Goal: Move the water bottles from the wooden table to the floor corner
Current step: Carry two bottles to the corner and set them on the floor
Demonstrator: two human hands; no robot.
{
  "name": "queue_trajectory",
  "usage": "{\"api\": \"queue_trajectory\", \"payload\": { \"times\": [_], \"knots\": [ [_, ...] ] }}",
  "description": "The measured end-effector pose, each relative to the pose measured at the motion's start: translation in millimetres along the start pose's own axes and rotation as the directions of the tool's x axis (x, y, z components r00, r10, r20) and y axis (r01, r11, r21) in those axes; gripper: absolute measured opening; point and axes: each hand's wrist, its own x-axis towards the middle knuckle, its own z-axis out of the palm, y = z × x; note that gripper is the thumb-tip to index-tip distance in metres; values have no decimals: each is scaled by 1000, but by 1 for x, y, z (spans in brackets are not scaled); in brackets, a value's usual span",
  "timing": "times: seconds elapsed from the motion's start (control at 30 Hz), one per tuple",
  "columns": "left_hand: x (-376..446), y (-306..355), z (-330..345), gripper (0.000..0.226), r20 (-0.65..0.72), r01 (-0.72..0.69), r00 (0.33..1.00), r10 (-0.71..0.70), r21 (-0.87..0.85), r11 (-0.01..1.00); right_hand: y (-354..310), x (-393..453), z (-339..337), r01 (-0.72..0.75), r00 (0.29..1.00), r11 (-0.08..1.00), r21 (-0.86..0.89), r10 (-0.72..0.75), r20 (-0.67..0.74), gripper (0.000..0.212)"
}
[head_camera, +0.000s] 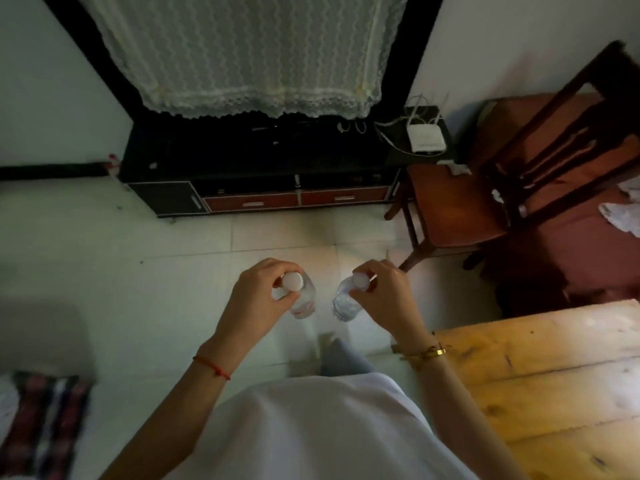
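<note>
I carry two clear plastic water bottles with white caps, held by their necks above the pale tiled floor. My left hand grips the left bottle, which hangs upright and has a red-marked label. My right hand grips the right bottle, which tilts with its base toward the left. The two bottles hang side by side, a small gap apart. The wooden table lies at the lower right, beside my right forearm.
A black TV cabinet with red drawers stands ahead under a lace curtain. A dark wooden chair and a red-covered seat fill the right side. A patterned cushion lies at the lower left.
</note>
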Motion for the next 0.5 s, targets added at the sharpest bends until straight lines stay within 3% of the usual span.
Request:
{"api": "queue_trajectory", "payload": {
  "times": [0.33, 0.5],
  "knots": [
    [34, -69, -65, 33, -265, 229, 938, -225, -14, 973, -87, 117, 66, 243, 947, 969, -37, -228, 226, 20],
    [65, -112, -107, 37, -360, 353, 864, -352, -64, 933, -141, 184, 99, 380, 873, 925, -1, -358, 332, 19]
  ]
}}
